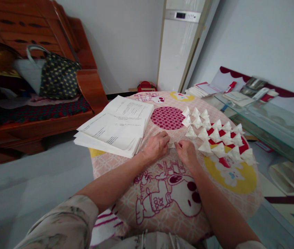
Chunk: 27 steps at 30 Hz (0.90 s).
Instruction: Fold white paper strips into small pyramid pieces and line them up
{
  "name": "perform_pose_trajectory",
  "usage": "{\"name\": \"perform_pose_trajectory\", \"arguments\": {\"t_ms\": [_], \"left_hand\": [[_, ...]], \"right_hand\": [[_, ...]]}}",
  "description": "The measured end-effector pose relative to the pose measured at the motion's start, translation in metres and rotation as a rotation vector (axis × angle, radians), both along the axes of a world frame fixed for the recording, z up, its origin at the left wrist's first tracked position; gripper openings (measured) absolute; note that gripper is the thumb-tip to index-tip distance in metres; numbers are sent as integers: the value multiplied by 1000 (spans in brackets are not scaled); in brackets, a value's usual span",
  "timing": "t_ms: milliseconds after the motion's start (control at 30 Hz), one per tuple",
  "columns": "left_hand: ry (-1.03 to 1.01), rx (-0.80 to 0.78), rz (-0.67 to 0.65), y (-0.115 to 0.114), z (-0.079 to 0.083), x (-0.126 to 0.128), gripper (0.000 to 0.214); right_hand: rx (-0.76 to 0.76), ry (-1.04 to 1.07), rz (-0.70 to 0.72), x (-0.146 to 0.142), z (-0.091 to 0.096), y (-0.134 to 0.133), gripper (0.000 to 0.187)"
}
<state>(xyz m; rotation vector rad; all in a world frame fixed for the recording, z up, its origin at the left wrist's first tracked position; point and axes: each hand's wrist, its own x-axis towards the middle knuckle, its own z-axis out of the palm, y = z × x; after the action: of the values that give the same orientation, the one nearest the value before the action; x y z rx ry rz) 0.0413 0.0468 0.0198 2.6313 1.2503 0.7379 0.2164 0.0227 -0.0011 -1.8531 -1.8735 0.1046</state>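
Note:
Between my two hands, over the middle of the round table, is a small piece of folded white paper (172, 145). My left hand (157, 145) has its fingers closed at the paper's left end. On the other side my right hand (186, 150) pinches its right end. Fingers cover much of the paper, so its exact shape is hard to make out. Close to my left hand lies a stack of printed paper sheets (118, 124). Rows of small pointed folded-paper shapes (203, 133) stand to the right of my right hand.
A pink patterned cloth (126, 173) covers the table. At the right stands a glass shelf (271, 117) with metal bowls (254, 84) and papers. A wooden bench (87, 90) with a dark patterned bag (58, 76) is at the left. Behind the table rises a white cabinet-like appliance (178, 48).

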Motion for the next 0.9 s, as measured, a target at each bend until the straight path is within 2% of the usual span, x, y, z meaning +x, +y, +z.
{"name": "perform_pose_trajectory", "arguments": {"t_ms": [200,300,400,633,900], "left_hand": [[-87,-94,15,3,0,-1,15],[-118,-123,17,6,-2,-2,14],[-118,-143,31,7,-4,-3,15],[-141,-165,9,8,-3,-3,17],[-160,-309,-19,20,-10,-12,22]], "right_hand": [[-10,222,110,6,4,6,36],[-89,276,155,8,8,6,37],[-151,270,129,7,11,5,38],[-178,273,139,6,13,4,35],[-205,339,113,11,10,3,32]]}}
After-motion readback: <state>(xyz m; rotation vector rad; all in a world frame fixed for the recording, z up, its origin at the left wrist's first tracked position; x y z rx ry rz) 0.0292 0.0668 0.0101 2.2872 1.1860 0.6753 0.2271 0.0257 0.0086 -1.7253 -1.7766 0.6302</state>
